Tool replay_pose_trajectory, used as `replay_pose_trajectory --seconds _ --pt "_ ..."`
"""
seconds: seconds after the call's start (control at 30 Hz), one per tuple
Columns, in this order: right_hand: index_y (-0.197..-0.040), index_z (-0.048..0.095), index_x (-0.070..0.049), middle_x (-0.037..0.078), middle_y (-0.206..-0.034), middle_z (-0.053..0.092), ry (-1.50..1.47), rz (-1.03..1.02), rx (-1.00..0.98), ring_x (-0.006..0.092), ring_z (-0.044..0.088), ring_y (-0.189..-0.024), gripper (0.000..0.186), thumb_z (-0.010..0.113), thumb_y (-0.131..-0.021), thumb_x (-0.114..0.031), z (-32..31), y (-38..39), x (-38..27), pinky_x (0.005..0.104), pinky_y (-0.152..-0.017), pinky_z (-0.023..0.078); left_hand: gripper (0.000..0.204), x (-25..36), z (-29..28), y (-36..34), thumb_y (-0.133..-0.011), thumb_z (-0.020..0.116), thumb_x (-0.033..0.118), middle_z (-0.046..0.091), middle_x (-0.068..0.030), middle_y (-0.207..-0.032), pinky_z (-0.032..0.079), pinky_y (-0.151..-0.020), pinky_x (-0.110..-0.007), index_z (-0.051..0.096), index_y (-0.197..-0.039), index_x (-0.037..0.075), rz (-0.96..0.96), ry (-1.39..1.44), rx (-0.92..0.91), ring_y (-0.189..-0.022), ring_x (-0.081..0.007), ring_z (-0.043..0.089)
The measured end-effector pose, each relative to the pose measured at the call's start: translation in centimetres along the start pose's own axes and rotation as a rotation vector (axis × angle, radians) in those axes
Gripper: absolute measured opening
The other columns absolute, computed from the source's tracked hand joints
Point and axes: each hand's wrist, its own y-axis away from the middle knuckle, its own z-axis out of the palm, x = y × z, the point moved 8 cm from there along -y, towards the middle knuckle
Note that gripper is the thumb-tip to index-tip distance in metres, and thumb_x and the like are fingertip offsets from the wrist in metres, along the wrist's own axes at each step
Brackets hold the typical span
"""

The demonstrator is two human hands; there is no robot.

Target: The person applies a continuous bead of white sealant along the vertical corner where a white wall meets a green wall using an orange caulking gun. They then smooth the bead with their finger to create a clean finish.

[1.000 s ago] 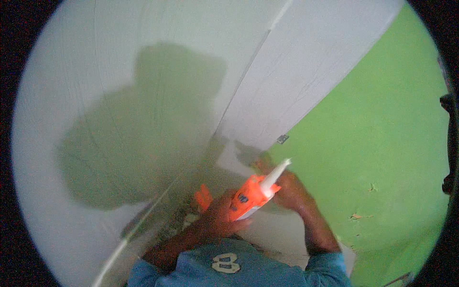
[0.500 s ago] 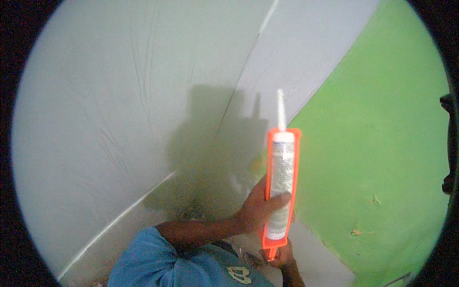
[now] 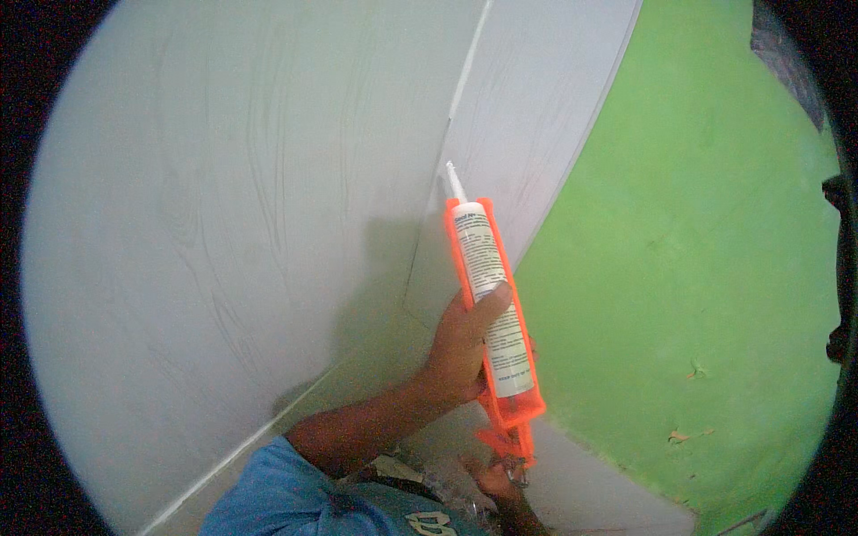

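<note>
An orange caulking gun point(image 3: 538, 404) with a white sealant cartridge point(image 3: 508, 353) in it slants up and slightly left in the middle of the view. My left hand point(image 3: 465, 344) is closed round its barrel, thumb lying across the cartridge. At the gun's rear end, by the orange trigger and a metal rod, is my right hand point(image 3: 496, 481); it appears closed on the gun, though its fingers are partly hidden. The white nozzle point(image 3: 456, 182) has its tip at or very near the dark seam point(image 3: 429, 201) between two pale panels. Whether it touches cannot be made out.
A large pale panel point(image 3: 197, 223) fills the left side, a narrower pale strip point(image 3: 545, 98) beside it. Bright green wall point(image 3: 679, 223) takes up the right, with peeling spots point(image 3: 679, 437). White bead lines point(image 3: 469, 58) run along the seam's upper part and another edge point(image 3: 214, 478) at lower left.
The caulking gun has moved left and up, and its nozzle now tilts left to the seam. My left hand went with it, still round the barrel; the right hand stayed at the rear.
</note>
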Motion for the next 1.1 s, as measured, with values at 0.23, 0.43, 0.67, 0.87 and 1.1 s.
replay_pose_trajectory --seconds 0.23,0.43,0.67,0.87,1.1 --pt "-0.156 0.048 -0.012 0.015 -0.131 0.069 0.292 -0.005 0.077 0.0324 0.066 -0.121 0.08 0.082 -0.087 -0.035 0.5 -5.2 -0.1 0.0483 -0.108 0.052 0.04 3.5 -0.9 0.1 -0.107 0.069 0.042 0.069 -0.0074 -0.092 0.068 -0.076 -0.045 0.055 -0.122 0.008 0.057 -0.17 -0.022 -0.08 -0.0231 0.076" --pt "-0.155 0.047 -0.008 0.018 -0.129 0.07 -0.574 0.046 0.11 0.0351 0.068 -0.118 0.085 0.083 -0.081 -0.027 -5.4 -2.5 -1.1 0.0493 -0.102 0.054 0.054 3.9 -8.9 2.5 -0.102 0.078 0.036 0.071 -0.0134 -0.13 0.057 -0.108 -0.043 0.058 -0.14 0.003 -0.082 -0.226 -0.405 -0.123 -0.0274 0.07" --pt "-0.154 0.046 -0.004 0.021 -0.127 0.071 -0.681 0.188 0.07 0.0383 0.069 -0.114 0.09 0.085 -0.074 -0.016 -7.3 8.1 0.9 0.0505 -0.095 0.056 0.042 -5.1 -46.3 21.6 -0.107 0.07 0.029 0.07 -0.0167 -0.138 0.051 -0.115 -0.046 0.064 -0.14 0.003 -0.785 -1.021 -0.032 -0.13 -0.034 0.067" --pt "-0.153 0.046 -0.001 0.022 -0.127 0.071 -0.765 0.362 0.044 0.0391 0.071 -0.112 0.094 0.085 -0.067 -0.006 -16.4 8.3 9.0 0.0479 -0.087 0.058 0.031 -16.4 -63.6 44.8 -0.104 0.063 0.026 0.068 -0.0231 -0.125 0.055 -0.098 -0.048 0.069 -0.124 0.003 -1.352 -1.603 0.034 -0.114 -0.04 0.067" --pt "-0.145 0.056 -0.002 0.014 -0.121 0.076 -0.445 0.564 0.061 0.0299 0.073 -0.103 0.085 0.081 -0.064 0.005 -18.3 6.9 8.2 0.036 -0.071 0.057 0.035 -19.5 -58.1 54.7 -0.105 0.063 0.028 0.068 -0.0224 -0.128 0.053 -0.101 -0.048 0.068 -0.127 0.003 -1.479 -1.412 0.319 -0.117 -0.0387 0.067"
